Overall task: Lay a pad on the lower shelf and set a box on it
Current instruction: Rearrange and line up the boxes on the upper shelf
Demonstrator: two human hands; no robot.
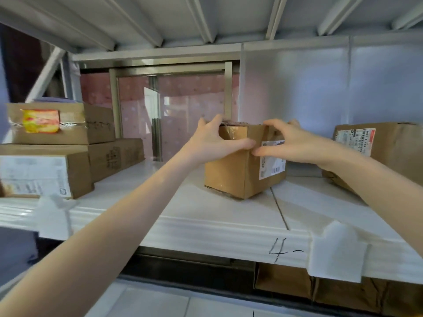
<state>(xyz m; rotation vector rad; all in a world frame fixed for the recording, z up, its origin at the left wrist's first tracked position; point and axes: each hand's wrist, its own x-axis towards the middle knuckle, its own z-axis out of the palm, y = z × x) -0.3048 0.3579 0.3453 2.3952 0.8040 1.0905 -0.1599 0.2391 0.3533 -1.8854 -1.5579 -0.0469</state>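
- Where the shelf (229,216) runs off to my far left, I see a stack of cardboard boxes (68,143): a flat one with a white label in front, a longer one behind it, and a taped one on top showing a yellow and red packet through its wrap.
- The shelf is covered in white foam pad sheets (183,202), with a seam between two sheets running back from the front edge, right of the middle.
- A handwritten "4-" (285,250) is marked on the front lip of the padding, and white foam corner pieces (336,255) are wrapped over that edge at the left and the right.
- My left hand (212,143) reaches in from the lower left and grips the top left edge of the box (233,175), fingers over the top, thumb across its near face.
- The box is a small brown carton with a white shipping label on its right face; it sits on the foam pad near the middle of the shelf, one corner turned towards me.
- My right hand (290,143) holds the top right of the same box, fingers curled over the upper edge, thumb pointing at the left thumb.
- Further right, another labelled carton (384,145) stands against the grey back wall, well apart from the box.
- Below the shelf at the right, more brown cartons (320,287) are partly visible.
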